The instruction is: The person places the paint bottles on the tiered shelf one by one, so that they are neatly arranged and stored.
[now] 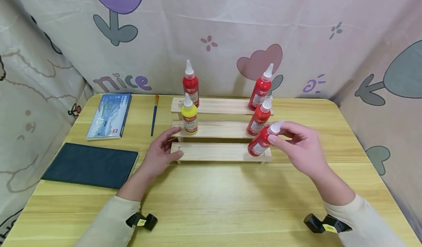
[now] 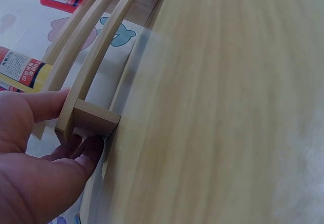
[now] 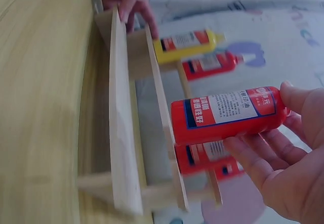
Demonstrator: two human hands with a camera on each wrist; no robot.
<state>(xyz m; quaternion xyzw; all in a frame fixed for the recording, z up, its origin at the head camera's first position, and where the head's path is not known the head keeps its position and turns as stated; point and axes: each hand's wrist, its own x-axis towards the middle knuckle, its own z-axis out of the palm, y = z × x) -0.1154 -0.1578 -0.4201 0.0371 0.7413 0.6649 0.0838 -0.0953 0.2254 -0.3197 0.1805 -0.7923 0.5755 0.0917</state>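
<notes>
A three-tier wooden rack (image 1: pixel 214 152) stands on the table. My left hand (image 1: pixel 159 152) grips its left end, thumb at the lowest step and fingers round the side. In my right hand (image 1: pixel 301 146) a red squeeze bottle (image 1: pixel 259 143) with a white pointed cap is pinched near its neck. That bottle leans over the right end of the lowest step; in the right wrist view the bottle (image 3: pixel 228 114) shows its printed label. On the middle step are a yellow bottle (image 1: pixel 189 121) at left and a red bottle (image 1: pixel 258 121) at right. The top step carries red bottles at left (image 1: pixel 191 85) and right (image 1: pixel 259 93).
Left of the rack lie a thin paintbrush (image 1: pixel 154 115), a blue-and-white boxed or bound item (image 1: pixel 110 115) and a dark notebook (image 1: pixel 90 165). A printed curtain (image 1: pixel 171 30) hangs close behind the table (image 1: pixel 211 203) and along both sides.
</notes>
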